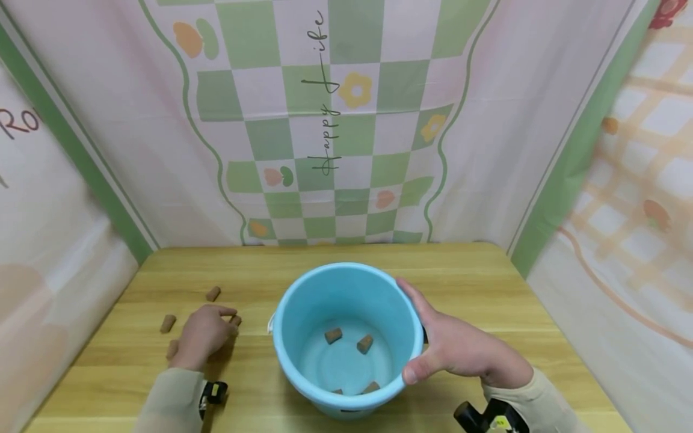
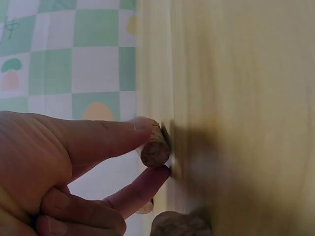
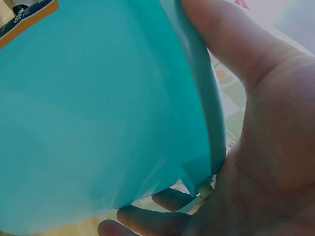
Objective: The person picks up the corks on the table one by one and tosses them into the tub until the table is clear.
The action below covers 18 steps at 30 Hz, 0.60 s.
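Cork (image 1: 236, 320) pinched between the thumb and a finger of a person's left hand (image 1: 203, 334), at the left part of a wooden table (image 1: 460, 270), as the right hand (image 1: 457, 343) clasps the right side of a light blue bucket (image 1: 346, 268). The left wrist's view shows thumb and finger clamped on the cork from opposite sides, the remaining fingers folded below; whether the cork touches the tabletop cannot be told. At the bucket, the right thumb lies over the rim while the other fingers reach around the outer wall. A white handle (image 1: 271, 323) shows at the bucket's left edge. Inside, two corks lie in plain sight on the bottom, with two more partly hidden behind the near rim. Three loose corks lie around the left hand: a far cork (image 1: 213, 293) beyond it, a left cork (image 1: 168, 323) to its left and a near cork (image 1: 172, 349) partly covered beside the wrist. Behind the table hangs a green-and-white checked backdrop (image 1: 352, 132) lettered "Happy Life"
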Tool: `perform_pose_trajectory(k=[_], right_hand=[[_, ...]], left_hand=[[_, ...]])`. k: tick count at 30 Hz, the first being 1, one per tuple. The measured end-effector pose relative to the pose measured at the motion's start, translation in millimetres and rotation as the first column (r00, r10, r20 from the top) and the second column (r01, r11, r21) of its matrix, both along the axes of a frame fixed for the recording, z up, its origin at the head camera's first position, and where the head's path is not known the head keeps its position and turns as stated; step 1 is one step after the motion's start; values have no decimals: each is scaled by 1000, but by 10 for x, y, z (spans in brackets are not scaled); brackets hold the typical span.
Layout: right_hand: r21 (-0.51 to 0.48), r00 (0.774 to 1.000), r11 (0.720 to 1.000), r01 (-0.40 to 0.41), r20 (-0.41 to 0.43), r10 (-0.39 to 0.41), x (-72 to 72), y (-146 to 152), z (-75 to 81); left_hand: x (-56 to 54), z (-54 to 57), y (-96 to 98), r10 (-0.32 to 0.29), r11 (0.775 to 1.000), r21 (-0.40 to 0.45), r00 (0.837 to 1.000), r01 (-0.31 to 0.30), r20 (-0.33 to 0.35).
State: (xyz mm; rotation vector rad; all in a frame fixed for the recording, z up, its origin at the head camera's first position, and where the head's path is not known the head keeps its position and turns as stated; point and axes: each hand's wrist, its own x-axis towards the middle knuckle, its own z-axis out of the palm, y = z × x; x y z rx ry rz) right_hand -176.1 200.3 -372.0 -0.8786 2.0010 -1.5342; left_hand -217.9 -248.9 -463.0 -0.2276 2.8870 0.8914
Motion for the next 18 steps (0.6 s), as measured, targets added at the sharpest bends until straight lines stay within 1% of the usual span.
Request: perform_pose_trajectory(k=[5, 8, 11, 15, 18], right_hand=[[4, 1000, 1000, 4, -31, -4, -9, 8, -20], [14, 999, 1000, 12, -46, -11, -10, 14, -23], [24, 1000, 1000, 20, -15, -19, -7, 10, -16], [19, 1000, 1000, 19, -5, -19, -8, 7, -16], [19, 1000, 1000, 20, -12, -20, -11, 10, -18]], left_hand=[[-49, -54, 59, -63, 997, -58, 996, 59, -70], [-57, -56, 94, -79, 995, -65, 993, 73, -84], [-46, -40, 106, -86, 993, -89, 992, 79, -87], [-37, -15, 117, -100, 990, -111, 992, 91, -71], [-39, -20, 136, -83, 992, -103, 996, 78, -44]])
